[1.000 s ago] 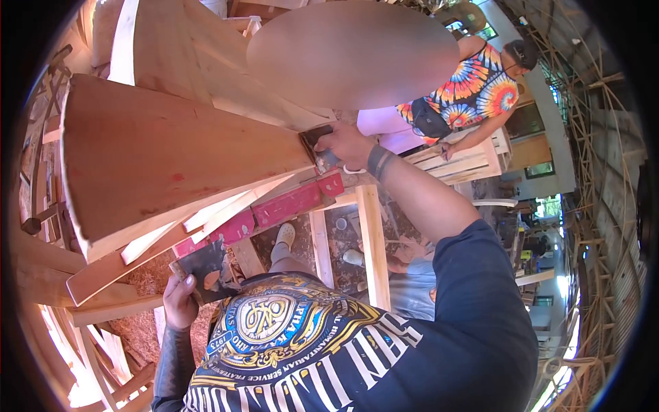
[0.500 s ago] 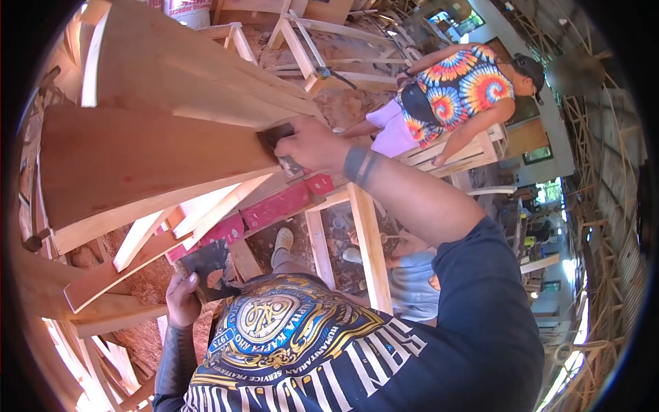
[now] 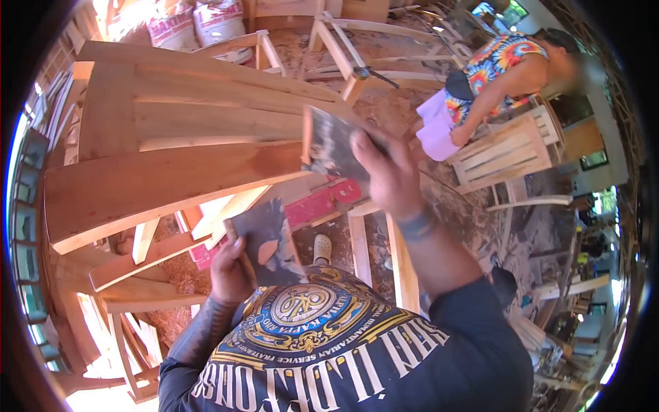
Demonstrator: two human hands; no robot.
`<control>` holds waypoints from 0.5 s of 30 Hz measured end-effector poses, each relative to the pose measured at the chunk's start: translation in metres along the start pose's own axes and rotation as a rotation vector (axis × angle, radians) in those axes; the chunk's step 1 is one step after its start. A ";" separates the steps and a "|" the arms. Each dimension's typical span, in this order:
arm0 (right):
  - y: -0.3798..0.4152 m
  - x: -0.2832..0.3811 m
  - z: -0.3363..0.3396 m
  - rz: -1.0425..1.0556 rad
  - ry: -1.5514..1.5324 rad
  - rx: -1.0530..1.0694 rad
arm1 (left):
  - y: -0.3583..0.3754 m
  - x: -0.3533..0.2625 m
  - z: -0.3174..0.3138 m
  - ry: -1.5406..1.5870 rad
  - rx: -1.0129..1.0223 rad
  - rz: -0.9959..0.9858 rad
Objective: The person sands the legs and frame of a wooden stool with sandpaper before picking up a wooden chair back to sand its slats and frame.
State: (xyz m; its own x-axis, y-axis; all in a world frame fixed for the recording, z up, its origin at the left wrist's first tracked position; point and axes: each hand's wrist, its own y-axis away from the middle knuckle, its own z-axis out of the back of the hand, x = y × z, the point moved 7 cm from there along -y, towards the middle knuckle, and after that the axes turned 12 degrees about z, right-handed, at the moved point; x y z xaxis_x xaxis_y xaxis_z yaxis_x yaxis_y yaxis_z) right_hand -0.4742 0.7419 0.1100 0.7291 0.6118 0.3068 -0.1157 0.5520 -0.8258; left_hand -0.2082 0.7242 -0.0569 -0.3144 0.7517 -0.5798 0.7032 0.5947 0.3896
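My right hand (image 3: 392, 168) grips a dark, flat putty spreader (image 3: 335, 144) with a thin orange-brown edge, held up just off the end of a wooden board (image 3: 171, 175). Lower down, my left hand (image 3: 232, 271) is closed around the wooden edge of a second wide, dark putty spreader (image 3: 269, 230). A patch of tan putty (image 3: 268, 252) sits on that blade. The board is the smooth reddish-brown side of a larger wooden piece, whose slatted panel (image 3: 220, 113) lies behind it. A darker smear shows near the board's right end.
Wooden frames (image 3: 336, 51) stand at the back, near white sacks (image 3: 218, 20). A pink-red painted beam (image 3: 309, 209) lies beneath the board. At right, a person in a tie-dye top (image 3: 498, 72) stands beside a slatted wooden panel (image 3: 504, 154). Shavings cover the ground.
My right hand has come off the board and moved right, lifting its spreader. My left hand and its spreader have moved up and right. The whole view has shifted too.
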 end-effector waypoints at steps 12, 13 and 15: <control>0.102 0.033 -0.011 0.000 -0.586 0.045 | -0.060 0.044 -0.073 0.444 0.028 0.110; 0.107 0.028 -0.012 -0.013 -0.578 0.085 | -0.060 0.045 -0.074 0.445 -0.003 0.106; 0.114 0.023 -0.017 0.032 -0.539 0.180 | -0.058 0.045 -0.072 0.431 -0.074 0.083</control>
State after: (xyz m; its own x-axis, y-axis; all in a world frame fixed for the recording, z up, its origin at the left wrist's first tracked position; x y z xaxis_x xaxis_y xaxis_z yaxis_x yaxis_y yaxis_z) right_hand -0.4586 0.8091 0.0149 0.2816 0.8065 0.5198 -0.2802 0.5873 -0.7594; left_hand -0.3092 0.7439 -0.0536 -0.5065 0.8389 -0.1992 0.6949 0.5339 0.4817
